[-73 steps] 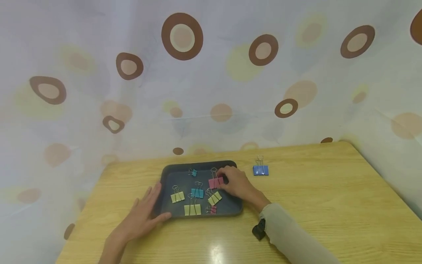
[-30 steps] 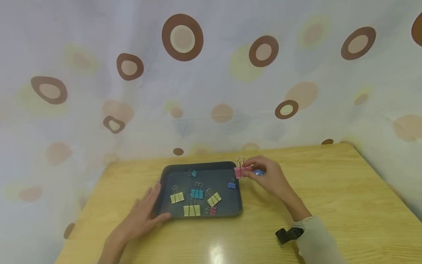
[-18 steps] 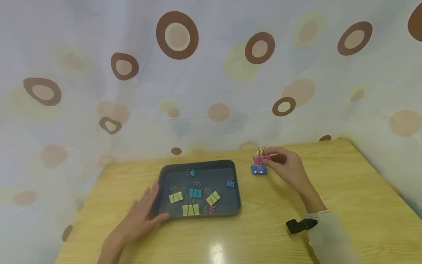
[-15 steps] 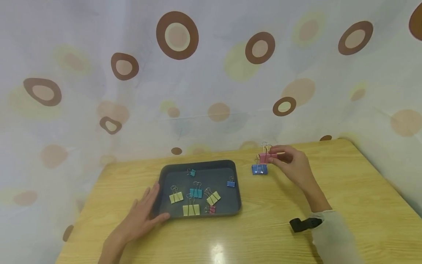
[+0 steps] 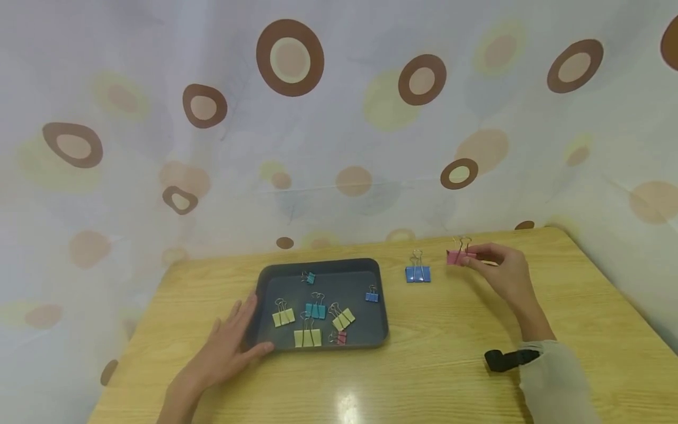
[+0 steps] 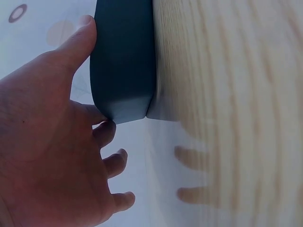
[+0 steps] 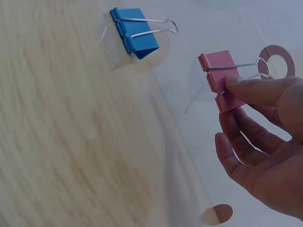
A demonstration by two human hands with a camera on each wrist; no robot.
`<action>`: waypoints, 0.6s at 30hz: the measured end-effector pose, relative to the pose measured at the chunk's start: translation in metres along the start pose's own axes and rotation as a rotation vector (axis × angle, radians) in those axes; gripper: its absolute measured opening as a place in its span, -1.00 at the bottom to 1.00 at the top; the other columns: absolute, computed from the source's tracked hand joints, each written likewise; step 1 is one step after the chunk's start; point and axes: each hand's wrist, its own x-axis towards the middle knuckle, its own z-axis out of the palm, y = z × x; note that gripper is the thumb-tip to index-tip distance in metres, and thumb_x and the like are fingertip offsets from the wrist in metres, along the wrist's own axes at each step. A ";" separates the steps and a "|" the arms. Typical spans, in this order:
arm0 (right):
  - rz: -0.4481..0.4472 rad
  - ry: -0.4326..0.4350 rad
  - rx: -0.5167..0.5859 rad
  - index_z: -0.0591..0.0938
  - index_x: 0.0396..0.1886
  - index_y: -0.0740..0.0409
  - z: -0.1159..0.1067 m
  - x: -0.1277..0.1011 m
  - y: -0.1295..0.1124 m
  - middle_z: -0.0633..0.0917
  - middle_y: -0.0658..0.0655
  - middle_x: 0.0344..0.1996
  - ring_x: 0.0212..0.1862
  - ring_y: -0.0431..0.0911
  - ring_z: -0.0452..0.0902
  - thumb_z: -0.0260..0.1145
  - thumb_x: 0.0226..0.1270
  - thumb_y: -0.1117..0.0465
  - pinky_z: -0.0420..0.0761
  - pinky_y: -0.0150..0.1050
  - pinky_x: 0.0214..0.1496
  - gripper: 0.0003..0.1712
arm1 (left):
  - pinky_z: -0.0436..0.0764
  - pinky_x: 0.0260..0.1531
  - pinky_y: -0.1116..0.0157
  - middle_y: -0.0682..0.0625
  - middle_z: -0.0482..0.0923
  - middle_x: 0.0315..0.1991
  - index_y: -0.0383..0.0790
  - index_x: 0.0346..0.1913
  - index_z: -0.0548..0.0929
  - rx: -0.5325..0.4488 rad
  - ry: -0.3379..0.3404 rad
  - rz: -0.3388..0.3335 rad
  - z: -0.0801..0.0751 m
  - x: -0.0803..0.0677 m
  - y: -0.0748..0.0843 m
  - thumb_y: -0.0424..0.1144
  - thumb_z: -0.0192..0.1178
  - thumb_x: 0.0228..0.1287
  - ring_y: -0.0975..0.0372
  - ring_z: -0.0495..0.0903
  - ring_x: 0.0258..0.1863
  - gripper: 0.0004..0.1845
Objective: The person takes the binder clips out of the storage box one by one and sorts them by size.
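Observation:
My right hand pinches a large pink binder clip between thumb and fingers, its wire handles pointing up. The right wrist view shows the thumb on the face of this pink binder clip. Just left of it, a large blue binder clip stands on the table. My left hand rests with extended fingers against the left side of a dark tray. Seen from the left wrist, the thumb lies at the rim and a finger touches the corner of the tray.
Inside the tray lie several smaller clips: yellow ones, teal ones, a small pink one and a small blue one. A patterned curtain hangs behind the wooden table.
My right hand has lifted the large pink clip out of the tray and carried it rightward, past the blue clip. My left hand has stayed at the tray.

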 end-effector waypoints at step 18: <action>0.141 -0.104 -0.081 0.75 0.02 0.30 0.005 -0.003 0.020 0.77 0.30 -0.08 -0.17 -0.28 0.64 0.46 0.39 0.06 0.55 -0.54 -0.17 -0.59 | -0.12 0.40 -0.43 -0.20 0.00 0.63 -0.30 0.64 0.04 0.046 0.005 0.001 -0.003 -0.001 0.004 0.28 0.22 0.37 -0.26 -0.03 0.57 0.05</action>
